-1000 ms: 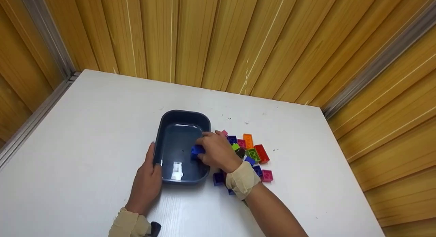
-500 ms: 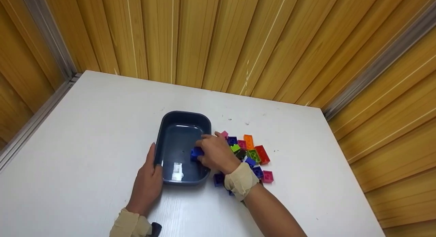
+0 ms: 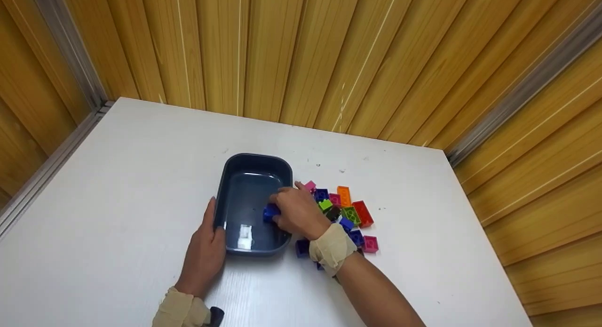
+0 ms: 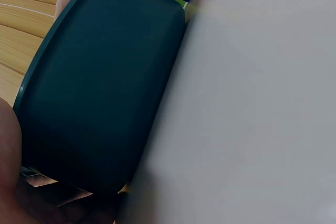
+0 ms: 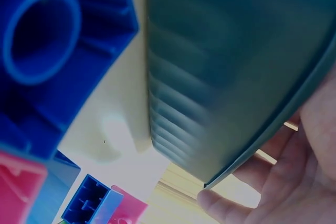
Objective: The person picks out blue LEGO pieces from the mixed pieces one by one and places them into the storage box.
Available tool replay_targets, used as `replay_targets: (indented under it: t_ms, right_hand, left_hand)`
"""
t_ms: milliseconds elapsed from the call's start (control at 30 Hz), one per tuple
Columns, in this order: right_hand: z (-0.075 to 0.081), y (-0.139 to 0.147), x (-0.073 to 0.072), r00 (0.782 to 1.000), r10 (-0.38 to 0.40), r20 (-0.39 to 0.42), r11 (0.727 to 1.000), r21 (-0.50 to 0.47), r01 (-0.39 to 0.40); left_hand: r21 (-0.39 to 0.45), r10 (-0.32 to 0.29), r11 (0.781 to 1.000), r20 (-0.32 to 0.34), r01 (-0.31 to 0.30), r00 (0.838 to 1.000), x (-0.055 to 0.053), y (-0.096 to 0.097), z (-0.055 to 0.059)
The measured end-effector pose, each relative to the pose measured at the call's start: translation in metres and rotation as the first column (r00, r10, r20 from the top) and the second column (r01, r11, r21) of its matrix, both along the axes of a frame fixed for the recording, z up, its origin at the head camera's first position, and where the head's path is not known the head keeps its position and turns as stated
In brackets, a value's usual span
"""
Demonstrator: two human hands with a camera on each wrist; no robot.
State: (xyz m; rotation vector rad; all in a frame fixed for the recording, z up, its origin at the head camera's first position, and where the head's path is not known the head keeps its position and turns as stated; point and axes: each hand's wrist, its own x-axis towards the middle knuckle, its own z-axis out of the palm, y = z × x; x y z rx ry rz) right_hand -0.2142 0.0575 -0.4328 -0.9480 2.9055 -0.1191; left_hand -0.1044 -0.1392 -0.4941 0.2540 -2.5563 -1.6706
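A dark blue plastic basin (image 3: 251, 176) stands on the white table. My left hand (image 3: 202, 247) holds it at the near left, fingers along the outer left wall and thumb at the rim. In the left wrist view the basin's outer wall (image 4: 105, 77) fills much of the picture, with part of the left hand (image 4: 8, 156) beside it. My right hand (image 3: 301, 211) reaches over the right rim and pinches a blue toy building brick (image 3: 269, 213) inside the basin. That brick is hidden behind the basin wall (image 5: 236, 66) in the right wrist view.
Right of the basin lies a pile of loose bricks, partly under my right forearm. Among them are an orange brick (image 3: 344, 195), a red brick (image 3: 362, 213), a green brick (image 3: 351, 216) and a pink brick (image 3: 370, 244). Wood-patterned walls (image 3: 282, 54) enclose the table (image 3: 141, 176).
The right hand, with the blue brick, has sunk slightly lower within the basin. The left hand and the basin hold nearly the same place.
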Motion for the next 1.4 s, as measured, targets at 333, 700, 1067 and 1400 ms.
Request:
replay_targets:
  t_ms: [333,700,1067,1400]
  right_hand:
    - [0.0,0.001,0.002,1.0,0.004,0.021,1.0,-0.007,-0.004]
    - [0.011,0.006,0.004,0.999,0.022,0.048,0.999,-0.045,-0.02]
    - [0.025,0.016,-0.004,1.0,0.019,-0.002,0.997,-0.072,-0.019]
    - [0.035,0.043,-0.02,0.996,-0.088,-0.013,0.99,-0.111,0.086]
  left_hand:
    - [0.005,0.0,1.0,0.01,0.0,1.0,0.0,0.002,0.0]
    - [0.009,-0.005,1.0,0.006,0.005,1.0,-0.001,0.002,0.0]
    - [0.012,-0.008,1.0,0.004,0.008,1.0,0.001,-0.001,-0.001]
    - [0.006,-0.011,1.0,0.006,0.011,1.0,0.0,-0.001,0.0]
